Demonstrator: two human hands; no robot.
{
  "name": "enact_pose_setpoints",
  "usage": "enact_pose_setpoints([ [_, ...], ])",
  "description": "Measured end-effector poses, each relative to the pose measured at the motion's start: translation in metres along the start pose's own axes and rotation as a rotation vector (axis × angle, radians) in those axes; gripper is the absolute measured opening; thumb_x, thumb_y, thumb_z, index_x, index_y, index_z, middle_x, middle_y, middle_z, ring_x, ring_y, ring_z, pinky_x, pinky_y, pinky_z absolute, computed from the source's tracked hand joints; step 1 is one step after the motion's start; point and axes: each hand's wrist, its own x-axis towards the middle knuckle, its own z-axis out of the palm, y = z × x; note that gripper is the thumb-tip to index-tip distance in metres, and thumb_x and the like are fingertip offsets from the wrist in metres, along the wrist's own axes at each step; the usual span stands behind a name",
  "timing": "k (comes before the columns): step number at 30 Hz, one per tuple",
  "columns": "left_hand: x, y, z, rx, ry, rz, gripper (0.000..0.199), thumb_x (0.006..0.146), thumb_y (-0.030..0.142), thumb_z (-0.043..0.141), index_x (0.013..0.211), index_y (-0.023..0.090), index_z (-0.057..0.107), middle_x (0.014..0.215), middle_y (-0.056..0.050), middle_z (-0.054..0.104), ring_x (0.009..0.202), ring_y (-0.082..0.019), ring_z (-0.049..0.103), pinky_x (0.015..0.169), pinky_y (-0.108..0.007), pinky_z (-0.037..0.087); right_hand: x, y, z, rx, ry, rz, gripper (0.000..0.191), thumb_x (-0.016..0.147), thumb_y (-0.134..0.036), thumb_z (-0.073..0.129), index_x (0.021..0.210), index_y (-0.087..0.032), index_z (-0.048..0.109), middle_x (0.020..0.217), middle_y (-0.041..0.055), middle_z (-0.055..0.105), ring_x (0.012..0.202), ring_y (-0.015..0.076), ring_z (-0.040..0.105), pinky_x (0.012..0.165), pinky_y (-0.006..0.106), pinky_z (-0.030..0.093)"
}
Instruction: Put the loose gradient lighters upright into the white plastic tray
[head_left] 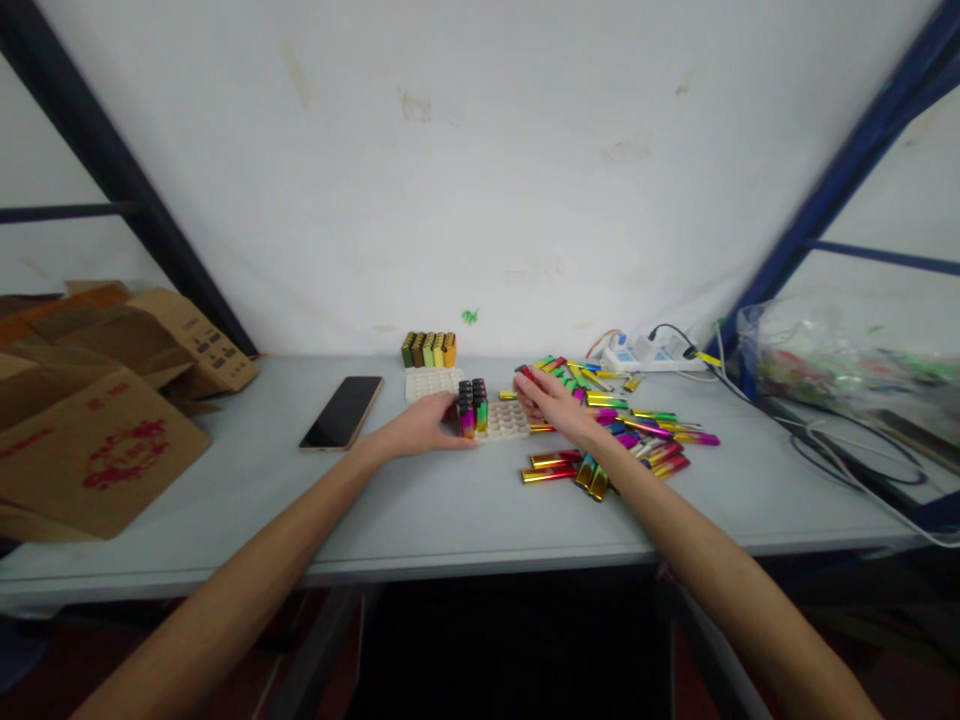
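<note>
Multicoloured shiny lighters [467,415] with dark tops stand upright in the left end of a white holed tray [506,420]. My left hand [424,425] is round that end, its thumb along the front edge and its fingers partly hidden behind the lighters. Pinched in my right hand [551,402], just above the tray's right part, is a lighter [524,371] whose red and dark end shows. Right of the tray lies a loose pile of metallic lighters [630,430] in red, gold, green, purple and blue, partly covered by my right forearm.
Behind the tray sits another white holed tray [433,383], with a block of upright lighters [429,350] by the wall. A phone [343,412] lies to the left, cardboard boxes [105,450] farther left. A power strip [651,356], cables and plastic bags [847,350] are on the right.
</note>
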Motion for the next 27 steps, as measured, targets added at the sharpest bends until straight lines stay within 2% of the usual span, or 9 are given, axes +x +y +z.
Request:
enact_pose_setpoints([
  [2,0.0,0.0,0.0,-0.002,0.004,-0.005,0.063,0.068,0.069,0.079,0.1,0.016,0.066,0.096,-0.01,0.071,0.081,-0.028,0.064,0.071,-0.035,0.049,0.001,0.001,0.001,0.003,0.011,0.024,0.053,0.088,-0.072,0.06,0.076,-0.023,0.044,0.064,-0.0075,0.033,0.048,0.0072,0.024,0.043,0.023,0.016],
  [5,0.0,0.001,-0.001,-0.009,-0.002,-0.011,0.063,0.067,0.069,0.079,0.099,0.016,0.065,0.095,-0.009,0.07,0.08,-0.027,0.064,0.07,-0.035,0.049,0.002,0.002,0.002,0.032,0.019,0.06,0.06,0.092,-0.076,0.046,0.065,-0.023,0.04,0.056,-0.0071,0.027,0.046,0.0081,0.018,0.043,0.025,0.011],
  [10,0.0,0.002,-0.001,-0.013,-0.008,-0.014,0.06,0.068,0.066,0.079,0.098,0.016,0.066,0.096,-0.009,0.07,0.082,-0.027,0.064,0.073,-0.035,0.05,0.003,0.003,0.007,0.036,0.137,0.191,0.051,0.094,-0.062,0.041,0.061,-0.024,0.035,0.051,-0.0077,0.02,0.044,0.0089,0.01,0.043,0.027,0.008],
  [13,0.0,0.003,-0.001,-0.007,-0.01,-0.023,0.058,0.068,0.065,0.08,0.097,0.017,0.066,0.096,-0.009,0.07,0.082,-0.027,0.065,0.074,-0.035,0.05,0.002,0.002,0.011,0.019,0.154,0.21,0.049,0.094,-0.06,0.04,0.06,-0.025,0.034,0.05,-0.0075,0.02,0.044,0.0093,0.01,0.043,0.027,0.009],
  [18,0.0,0.003,-0.002,-0.037,-0.005,-0.021,0.059,0.067,0.064,0.081,0.098,0.017,0.066,0.095,-0.009,0.071,0.082,-0.027,0.065,0.074,-0.036,0.051,0.0,0.003,0.014,-0.087,0.158,0.141,0.059,0.088,-0.074,0.05,0.06,-0.024,0.034,0.051,-0.0085,0.022,0.045,0.0085,0.016,0.044,0.026,0.013],
  [22,0.0,0.004,-0.002,-0.038,-0.018,-0.014,0.06,0.068,0.065,0.08,0.1,0.016,0.066,0.097,-0.009,0.071,0.083,-0.028,0.066,0.074,-0.036,0.051,0.001,0.009,0.013,-0.279,0.251,0.027,0.06,0.08,-0.074,0.064,0.058,-0.024,0.037,0.05,-0.0069,0.031,0.047,0.0095,0.029,0.045,0.026,0.022],
  [24,0.0,0.004,-0.002,-0.032,-0.017,-0.012,0.059,0.068,0.065,0.079,0.1,0.016,0.066,0.096,-0.009,0.071,0.083,-0.028,0.066,0.074,-0.036,0.051,0.001,0.011,0.012,-0.312,0.266,-0.014,0.06,0.082,-0.073,0.062,0.058,-0.024,0.038,0.05,-0.0064,0.032,0.047,0.01,0.031,0.046,0.026,0.023],
  [27,0.0,0.003,-0.001,-0.031,-0.005,-0.008,0.058,0.068,0.064,0.08,0.099,0.016,0.066,0.096,-0.01,0.071,0.082,-0.028,0.065,0.075,-0.036,0.051,0.0,0.01,0.011,-0.306,0.222,-0.04,0.061,0.088,-0.073,0.055,0.058,-0.024,0.034,0.051,-0.0064,0.028,0.047,0.01,0.028,0.046,0.026,0.023],
])
